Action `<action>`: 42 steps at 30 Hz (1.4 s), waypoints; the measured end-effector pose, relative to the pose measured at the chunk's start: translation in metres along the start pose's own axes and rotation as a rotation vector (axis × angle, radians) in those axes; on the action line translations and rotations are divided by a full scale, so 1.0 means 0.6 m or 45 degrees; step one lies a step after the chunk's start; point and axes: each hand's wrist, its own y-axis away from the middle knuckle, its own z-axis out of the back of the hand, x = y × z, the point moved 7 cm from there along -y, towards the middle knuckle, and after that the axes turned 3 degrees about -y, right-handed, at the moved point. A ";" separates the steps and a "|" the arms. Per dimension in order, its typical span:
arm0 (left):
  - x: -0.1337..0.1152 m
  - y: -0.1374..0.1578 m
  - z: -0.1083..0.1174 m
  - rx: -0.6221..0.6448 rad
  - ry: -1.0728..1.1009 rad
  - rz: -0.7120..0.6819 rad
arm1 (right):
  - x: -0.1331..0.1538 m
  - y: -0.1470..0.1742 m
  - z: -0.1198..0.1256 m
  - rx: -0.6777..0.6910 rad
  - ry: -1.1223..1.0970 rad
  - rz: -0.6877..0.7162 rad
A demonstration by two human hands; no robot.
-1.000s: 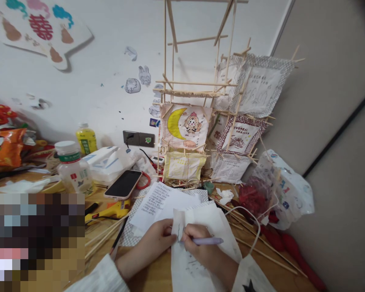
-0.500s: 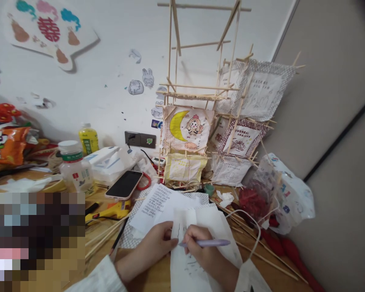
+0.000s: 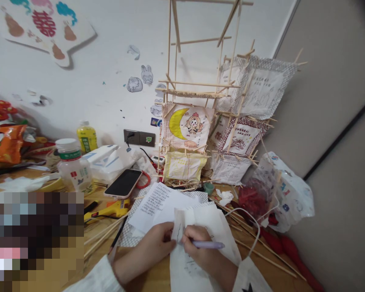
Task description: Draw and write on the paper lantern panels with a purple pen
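My right hand (image 3: 200, 243) grips a light purple pen (image 3: 211, 245), its tip end down at a white sheet of paper (image 3: 182, 275) with dark pen strokes and small marks on it. At that sheet's left edge, my left hand (image 3: 159, 243) is closed, thumb and curled fingers on the paper; the fingertips are partly hidden. Just beyond both hands lies a page of handwriting (image 3: 155, 205), over a sheet with a cross-hatched border (image 3: 129, 239). A dark pencil (image 3: 118, 235) lies left of my left forearm.
Behind the papers stands a wooden stick frame (image 3: 200, 86) hung with drawn panels. On the left are a phone (image 3: 123, 183), a yellow glue gun (image 3: 111, 211), a clear jar (image 3: 74, 170) and a tissue pack (image 3: 108, 162). Loose sticks (image 3: 270, 259) and plastic bags (image 3: 292, 194) lie right.
My right hand has shifted slightly, and the pen's back end has swung a little left and down. My left hand stays at the paper's edge. The whole view has tilted slightly.
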 end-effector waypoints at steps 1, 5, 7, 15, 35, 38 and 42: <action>-0.001 0.000 0.000 0.001 -0.002 -0.006 | 0.000 0.000 0.000 0.000 0.007 -0.001; 0.000 -0.001 0.001 -0.005 -0.019 -0.014 | 0.004 -0.001 -0.001 -0.003 0.020 0.015; 0.001 -0.001 0.001 -0.006 -0.031 -0.012 | 0.006 -0.002 -0.002 0.003 0.026 0.022; 0.003 0.000 0.003 -0.015 -0.069 0.007 | -0.003 -0.002 -0.001 -0.016 -0.002 0.002; 0.003 0.000 0.002 -0.004 -0.074 0.010 | -0.007 0.002 -0.005 0.024 -0.011 -0.044; 0.007 -0.001 0.003 -0.010 -0.084 0.020 | -0.013 0.002 -0.006 0.019 -0.001 -0.059; 0.009 -0.002 0.004 -0.015 -0.095 0.026 | -0.018 0.003 -0.010 0.034 0.012 -0.023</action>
